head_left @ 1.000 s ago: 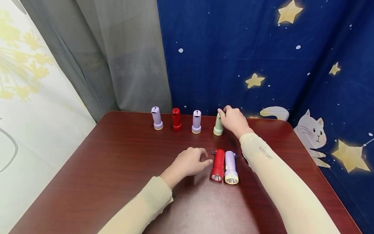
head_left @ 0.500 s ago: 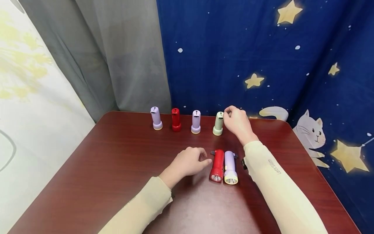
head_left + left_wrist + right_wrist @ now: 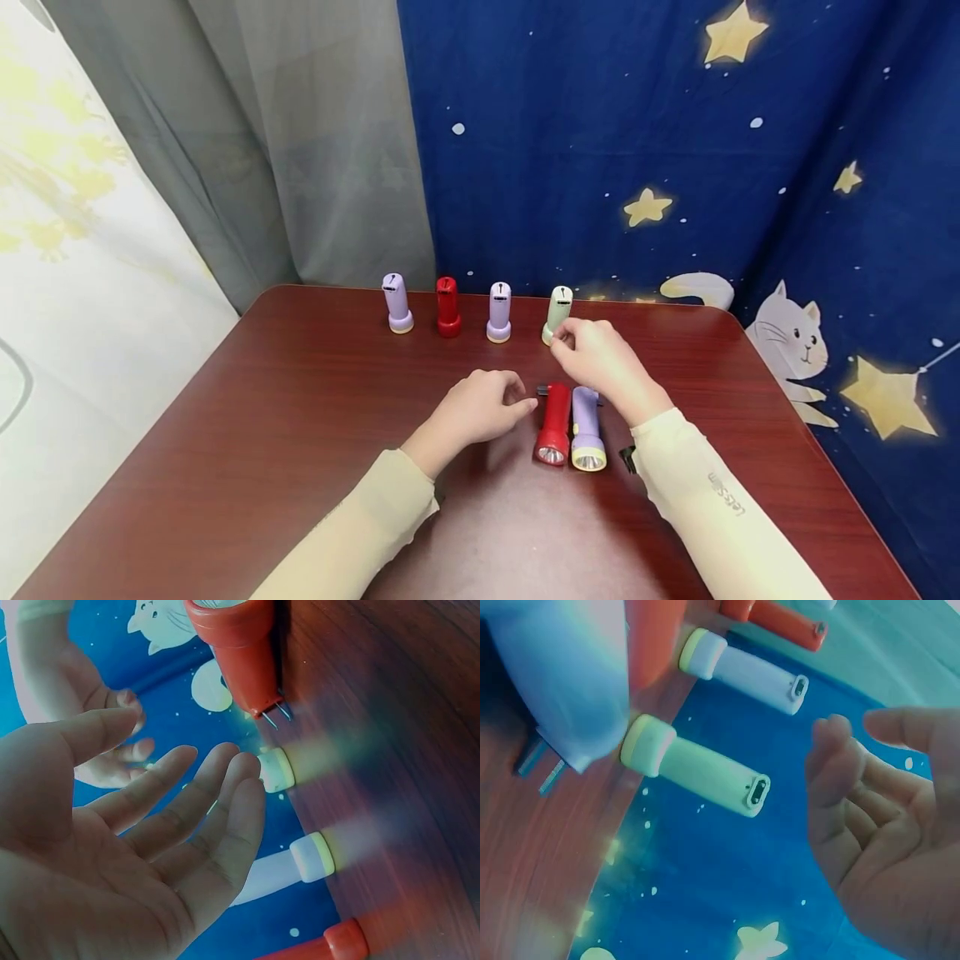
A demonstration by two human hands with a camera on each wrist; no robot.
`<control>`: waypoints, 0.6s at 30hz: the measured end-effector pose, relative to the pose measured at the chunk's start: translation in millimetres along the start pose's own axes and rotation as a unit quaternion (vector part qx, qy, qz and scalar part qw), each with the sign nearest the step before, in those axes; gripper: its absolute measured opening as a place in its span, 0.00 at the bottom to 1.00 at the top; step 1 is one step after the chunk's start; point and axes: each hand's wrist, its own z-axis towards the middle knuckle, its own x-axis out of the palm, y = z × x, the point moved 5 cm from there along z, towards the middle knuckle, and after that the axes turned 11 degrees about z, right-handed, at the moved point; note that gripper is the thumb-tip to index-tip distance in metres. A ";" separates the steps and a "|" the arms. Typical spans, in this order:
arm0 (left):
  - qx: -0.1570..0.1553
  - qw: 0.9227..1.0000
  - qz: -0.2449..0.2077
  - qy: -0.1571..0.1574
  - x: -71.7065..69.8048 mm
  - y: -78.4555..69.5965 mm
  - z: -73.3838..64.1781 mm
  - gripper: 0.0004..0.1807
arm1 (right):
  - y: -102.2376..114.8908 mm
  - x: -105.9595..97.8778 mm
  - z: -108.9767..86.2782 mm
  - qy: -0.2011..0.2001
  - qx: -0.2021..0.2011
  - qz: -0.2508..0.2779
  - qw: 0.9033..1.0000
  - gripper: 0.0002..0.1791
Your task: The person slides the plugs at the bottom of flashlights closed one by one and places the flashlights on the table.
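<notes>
Where curtains (image 3: 555, 167) border table (image 3: 262, 433), right hand (image 3: 600, 358) overlapping flashlight (image 3: 559, 307)

A reddish-brown wood-grain table (image 3: 300, 433), shiny with reflected light, spreads below the right hand (image 3: 600, 358); beyond it hangs a navy curtain (image 3: 562, 167) bearing yellow stars (image 3: 647, 207) and a white cat (image 3: 795, 333), farther left a grey curtain (image 3: 337, 142).

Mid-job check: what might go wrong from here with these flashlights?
The right hand is close to the upright green flashlight; a stray brush might tip it over.

The lying red flashlight has its plug prongs sticking out; they could catch the left hand beside it.
</notes>
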 end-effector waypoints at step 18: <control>-0.034 0.997 -0.034 -0.053 -33.3 25.5 -4.3 0.15 | 2.5 27.1 -32.2 0.054 0.032 -0.010 0.998 0.14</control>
